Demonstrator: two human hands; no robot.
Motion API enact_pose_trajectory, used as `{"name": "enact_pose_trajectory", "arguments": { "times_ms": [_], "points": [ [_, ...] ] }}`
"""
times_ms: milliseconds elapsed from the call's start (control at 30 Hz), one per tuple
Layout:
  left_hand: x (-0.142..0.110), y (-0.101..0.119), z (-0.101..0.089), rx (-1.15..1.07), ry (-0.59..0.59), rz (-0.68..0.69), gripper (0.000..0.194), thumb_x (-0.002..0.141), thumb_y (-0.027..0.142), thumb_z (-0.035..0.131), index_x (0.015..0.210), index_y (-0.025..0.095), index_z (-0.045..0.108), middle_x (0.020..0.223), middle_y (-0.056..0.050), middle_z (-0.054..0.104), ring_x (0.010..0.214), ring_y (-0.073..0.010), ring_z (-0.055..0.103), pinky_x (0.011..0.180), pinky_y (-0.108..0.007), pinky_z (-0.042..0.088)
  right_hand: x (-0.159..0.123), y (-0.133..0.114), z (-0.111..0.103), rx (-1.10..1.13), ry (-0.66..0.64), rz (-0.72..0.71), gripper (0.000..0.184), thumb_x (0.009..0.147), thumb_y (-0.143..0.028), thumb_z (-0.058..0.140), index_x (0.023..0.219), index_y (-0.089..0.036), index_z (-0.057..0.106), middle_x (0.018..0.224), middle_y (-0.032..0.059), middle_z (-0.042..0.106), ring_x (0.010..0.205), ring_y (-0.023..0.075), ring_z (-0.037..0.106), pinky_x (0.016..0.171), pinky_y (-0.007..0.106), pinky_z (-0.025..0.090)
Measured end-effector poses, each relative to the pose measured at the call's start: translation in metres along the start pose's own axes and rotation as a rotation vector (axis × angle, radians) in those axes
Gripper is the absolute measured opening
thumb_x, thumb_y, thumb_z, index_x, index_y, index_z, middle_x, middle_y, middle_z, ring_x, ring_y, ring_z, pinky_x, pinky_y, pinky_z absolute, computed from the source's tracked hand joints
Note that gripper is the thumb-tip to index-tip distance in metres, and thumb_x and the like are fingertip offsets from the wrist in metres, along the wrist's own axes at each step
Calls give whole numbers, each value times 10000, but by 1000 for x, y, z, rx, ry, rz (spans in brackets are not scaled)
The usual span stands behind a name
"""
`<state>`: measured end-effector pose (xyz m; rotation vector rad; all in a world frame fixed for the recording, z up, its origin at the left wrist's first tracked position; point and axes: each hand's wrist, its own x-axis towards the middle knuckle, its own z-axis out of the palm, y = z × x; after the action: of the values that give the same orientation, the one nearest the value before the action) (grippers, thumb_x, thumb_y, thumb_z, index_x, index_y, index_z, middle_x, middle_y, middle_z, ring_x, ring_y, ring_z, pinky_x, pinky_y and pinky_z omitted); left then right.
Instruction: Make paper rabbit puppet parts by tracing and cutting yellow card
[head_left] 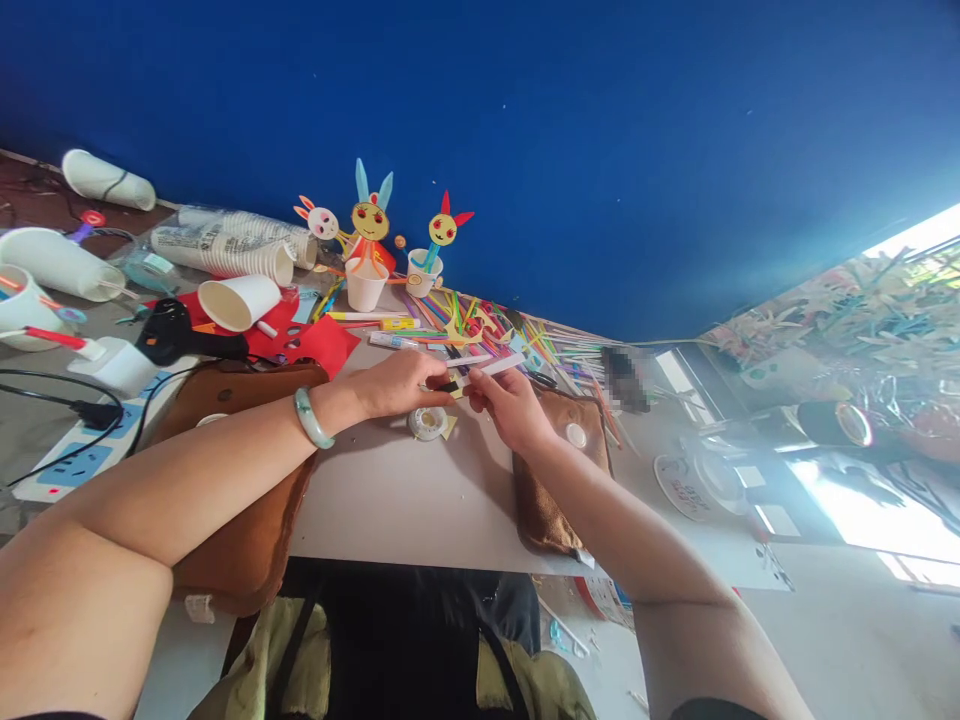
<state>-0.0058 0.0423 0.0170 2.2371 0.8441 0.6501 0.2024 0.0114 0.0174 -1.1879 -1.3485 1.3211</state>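
Observation:
My left hand [397, 383], with a green bangle on its wrist, and my right hand [510, 405] meet over the grey table [390, 500]. Together they pinch a thin white paper strip [491, 367] that sticks out to the right, with a small black piece where the fingers meet. A small roll of tape [427, 423] lies on the table just below the hands. Beyond the hands stand paper cups with rabbit-faced paper figures [369, 235].
Many coloured sticks and paper strips [510, 335] lie behind the hands. A red sheet [319, 340], a black glue gun [176, 335], tipped and stacked paper cups [232, 250] and a power strip [82, 455] sit at the left. Brown pads [240, 470] flank the work area.

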Motion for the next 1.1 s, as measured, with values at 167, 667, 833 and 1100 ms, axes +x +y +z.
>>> {"name": "enact_pose_trajectory", "arguments": {
  "times_ms": [167,667,833,1100],
  "points": [
    [-2,6,-5,-136,59,-62,340,902,459,619,875,140,736,727,-32,679,703,-171,572,624,-266,356,-2,-6,5,85,41,-66,402,735,-549,819,762,-190,641,654,-19,615,561,91,486,542,251,377],
    [1,10,-9,-700,-61,-14,368,880,478,681,776,129,735,737,-63,697,741,-159,638,717,-269,493,-6,-27,13,78,129,-255,421,715,-527,838,757,-223,549,568,-66,554,519,87,473,502,229,348],
    [-2,16,-12,-748,-118,-3,381,893,486,682,778,128,743,751,-68,708,753,-159,654,738,-274,517,-9,-33,10,38,118,-293,420,749,-519,824,748,-226,523,562,-76,515,506,81,455,505,232,347],
    [-3,16,-13,-842,-200,11,395,892,511,689,789,134,753,774,-74,712,754,-152,649,738,-272,512,-16,-39,16,38,110,-315,393,752,-485,837,746,-217,549,543,-69,544,489,78,450,485,222,338]
  ]
}}
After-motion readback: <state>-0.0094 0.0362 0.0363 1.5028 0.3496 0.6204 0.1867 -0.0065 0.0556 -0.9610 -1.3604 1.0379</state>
